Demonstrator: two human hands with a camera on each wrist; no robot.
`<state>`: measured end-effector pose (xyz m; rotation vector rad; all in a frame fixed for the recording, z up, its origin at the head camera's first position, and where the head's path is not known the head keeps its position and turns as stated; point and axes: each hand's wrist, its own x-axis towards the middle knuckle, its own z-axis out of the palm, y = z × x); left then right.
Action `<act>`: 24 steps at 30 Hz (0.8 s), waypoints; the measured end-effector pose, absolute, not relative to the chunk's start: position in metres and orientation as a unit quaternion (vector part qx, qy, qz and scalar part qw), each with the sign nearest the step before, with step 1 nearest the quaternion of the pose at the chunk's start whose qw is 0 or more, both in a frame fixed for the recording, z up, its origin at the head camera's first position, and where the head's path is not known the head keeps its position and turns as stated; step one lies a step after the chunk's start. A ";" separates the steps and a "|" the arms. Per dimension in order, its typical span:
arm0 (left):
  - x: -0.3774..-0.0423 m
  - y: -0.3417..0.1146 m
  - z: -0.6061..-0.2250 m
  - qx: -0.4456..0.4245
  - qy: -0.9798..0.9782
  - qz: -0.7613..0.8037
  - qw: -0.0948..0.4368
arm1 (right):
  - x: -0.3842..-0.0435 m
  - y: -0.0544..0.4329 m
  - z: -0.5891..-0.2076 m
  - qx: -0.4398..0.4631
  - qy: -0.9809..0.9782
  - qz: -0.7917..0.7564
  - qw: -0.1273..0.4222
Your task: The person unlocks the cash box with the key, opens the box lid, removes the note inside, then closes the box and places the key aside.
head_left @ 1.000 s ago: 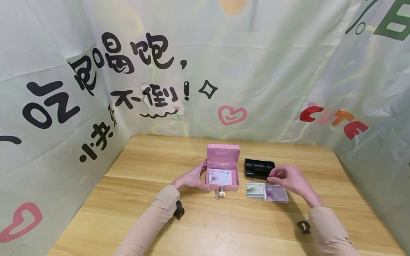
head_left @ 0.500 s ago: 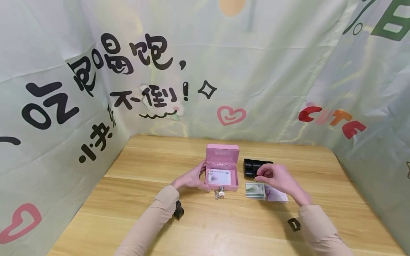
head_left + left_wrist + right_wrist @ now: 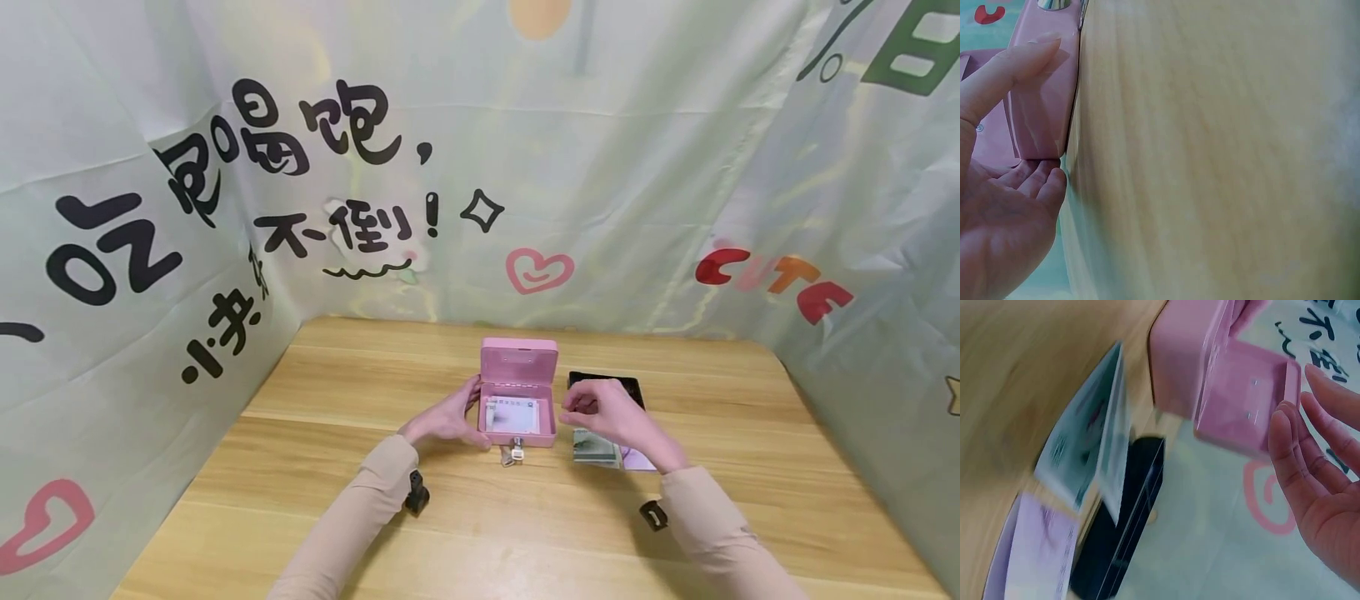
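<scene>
Left hand point(image 3: 446, 418) grips box point(image 3: 519, 368) — right hand point(image 3: 613, 410) hovers

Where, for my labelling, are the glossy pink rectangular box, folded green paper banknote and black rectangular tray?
Glossy pink rectangular box point(image 3: 517, 367): head view, inside of raised lid.
Folded green paper banknote point(image 3: 1080, 440): right wrist view, larger printed panel.
Black rectangular tray point(image 3: 1112, 547): right wrist view, body below banknote's lower tip.
</scene>
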<state>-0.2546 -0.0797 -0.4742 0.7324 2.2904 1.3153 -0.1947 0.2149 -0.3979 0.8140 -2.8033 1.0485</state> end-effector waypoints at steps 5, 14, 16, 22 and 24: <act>-0.254 -0.080 -0.474 0.256 0.822 0.467 0.202 | -0.197 0.196 -0.402 0.267 -0.898 0.349 -0.003; -0.254 -0.080 -0.473 0.271 0.811 0.479 0.198 | -0.210 0.172 -0.418 0.260 -0.891 0.371 -0.027; -0.254 -0.081 -0.473 0.274 0.813 0.476 0.196 | -0.213 0.169 -0.422 0.256 -0.890 0.376 -0.031; -0.254 -0.081 -0.473 0.280 0.810 0.476 0.196 | -0.221 0.163 -0.432 0.232 -0.888 0.396 -0.037; -0.254 -0.081 -0.473 0.283 0.807 0.479 0.198 | -0.224 0.161 -0.436 0.233 -0.888 0.396 -0.033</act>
